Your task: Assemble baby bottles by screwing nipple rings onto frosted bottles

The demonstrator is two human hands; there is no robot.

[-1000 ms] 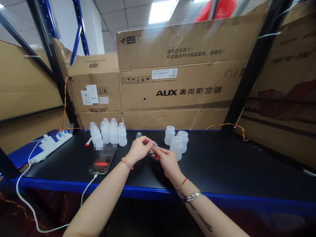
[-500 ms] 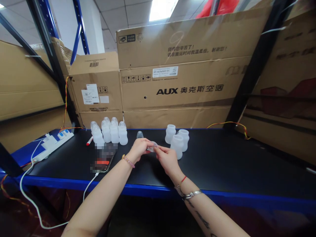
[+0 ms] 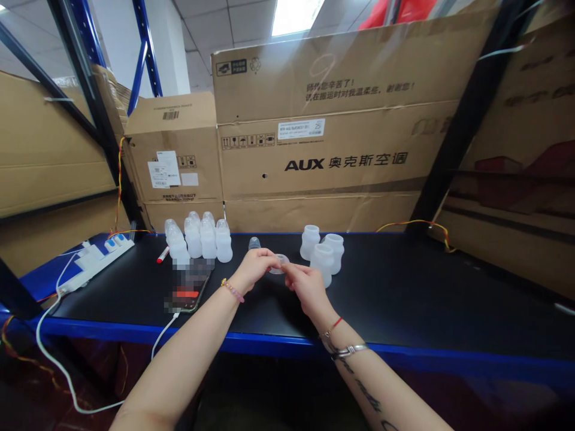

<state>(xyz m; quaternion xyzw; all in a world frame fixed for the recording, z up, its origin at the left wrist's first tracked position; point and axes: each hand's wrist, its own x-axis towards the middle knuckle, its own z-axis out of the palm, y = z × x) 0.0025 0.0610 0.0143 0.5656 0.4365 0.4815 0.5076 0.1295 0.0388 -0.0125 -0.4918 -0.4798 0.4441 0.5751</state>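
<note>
Big brown boxes (image 3: 332, 120) behind a long black table (image 3: 404, 287). White plastic bottles (image 3: 223, 242) in two bunches on top. Between the bunches, a small clear round lid (image 3: 281, 262), pinched from both sides by the left hand (image 3: 256, 270) and the right hand (image 3: 308, 288), fingers (image 3: 294, 272) almost shut on its edge.

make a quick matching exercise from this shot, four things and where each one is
Things:
1. clear round plastic disc
2. three frosted white plastic bottles
3. white power strip with blue switches
4. pink beaded bracelet

Places:
A. around the left wrist
B. at the left end of the black bench
C. between the fingertips of the left hand and right hand
D. standing on the bench, right of the hands

Pairs: 1-C, 2-D, 3-B, 4-A
</note>
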